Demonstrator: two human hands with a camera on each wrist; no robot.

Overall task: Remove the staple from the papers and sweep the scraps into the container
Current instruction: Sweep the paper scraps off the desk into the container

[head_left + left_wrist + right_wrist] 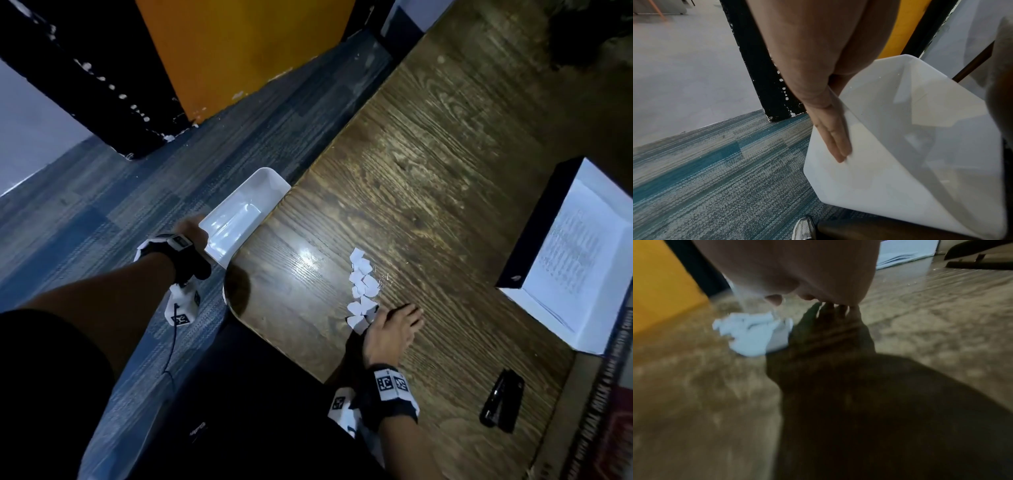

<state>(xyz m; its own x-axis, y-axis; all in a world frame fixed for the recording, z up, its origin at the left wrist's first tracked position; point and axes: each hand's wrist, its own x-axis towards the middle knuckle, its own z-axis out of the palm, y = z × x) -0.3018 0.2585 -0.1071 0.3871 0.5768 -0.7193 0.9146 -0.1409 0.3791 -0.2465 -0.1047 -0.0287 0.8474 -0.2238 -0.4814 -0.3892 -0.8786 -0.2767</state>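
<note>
Scraps (363, 291) of white paper lie in a loose line at lower centre of the head view, on the dark wood counter (445, 154), well apart from its left edge. Left of them, the white container (239, 216) hangs off that edge, its open mouth tilted toward the counter top, probably so pieces pushed over the rim drop straight in. The left hand (828, 126) has its grip on the container, with straight fingers flat under an outer wall and the thumb over the rim. The right hand (390, 329), grip wide and fingers spread flat on the wood, touches the near end of the scraps, placed to act as a broom. At far right, papers (575, 253) rest in a box lid (534, 219), with a black stapler (501, 401) below.
</note>
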